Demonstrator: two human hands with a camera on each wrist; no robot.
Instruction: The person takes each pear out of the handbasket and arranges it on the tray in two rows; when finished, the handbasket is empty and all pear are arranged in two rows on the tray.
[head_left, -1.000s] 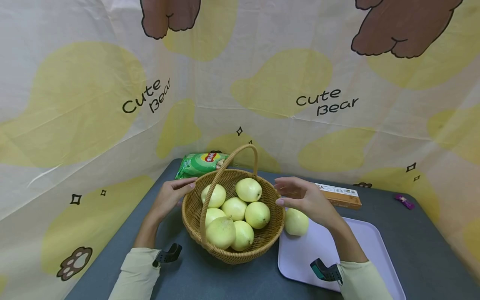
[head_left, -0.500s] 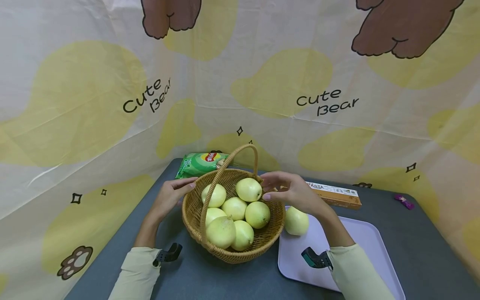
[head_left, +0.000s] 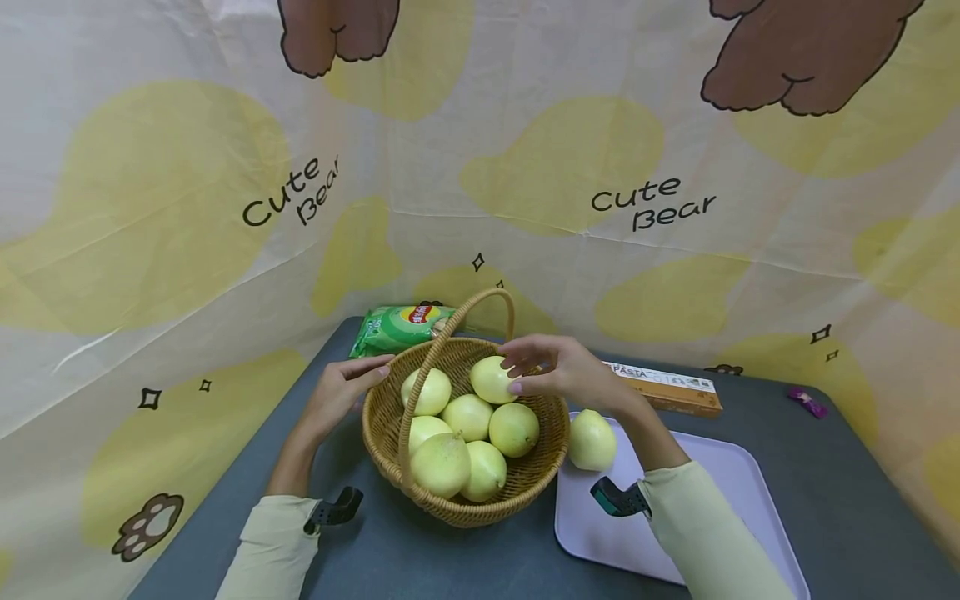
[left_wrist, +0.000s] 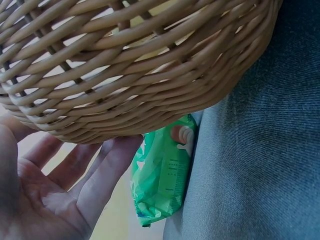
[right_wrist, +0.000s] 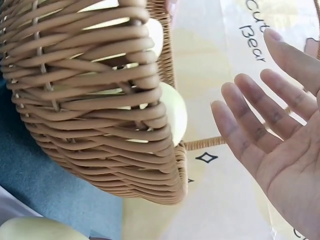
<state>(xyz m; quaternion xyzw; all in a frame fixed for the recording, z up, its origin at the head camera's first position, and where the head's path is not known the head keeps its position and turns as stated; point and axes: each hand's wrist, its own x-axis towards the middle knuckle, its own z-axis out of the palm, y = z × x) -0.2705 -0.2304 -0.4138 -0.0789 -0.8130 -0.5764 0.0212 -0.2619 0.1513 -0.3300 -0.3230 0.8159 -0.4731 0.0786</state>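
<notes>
A woven basket (head_left: 465, 510) with an arched handle (head_left: 426, 392) holds several round, pale green fruits (head_left: 513, 429). My left hand (head_left: 337, 396) is at its left rim; the left wrist view shows extended fingers (left_wrist: 107, 167) touching the wicker side, the thumb partly out of sight. Above the right part of the basket is my right hand (head_left: 562, 371), its fingertips overlapping the back right fruit (head_left: 491, 379) in the head view. From the right wrist, that hand (right_wrist: 285, 150) has loosely spread fingers, apart from the basket and holding nothing.
A lilac tray (head_left: 600, 533) lies right of the basket, with one more pale green fruit (head_left: 592, 440) at its left end. Behind are a green snack packet (head_left: 397, 329) and a pasta box (head_left: 667, 390). A small purple wrapped piece (head_left: 807, 403) lies far right.
My right hand has moved left, from beside the basket's right rim to over the basket near the back right fruit. The left hand and the basket have stayed in place.
</notes>
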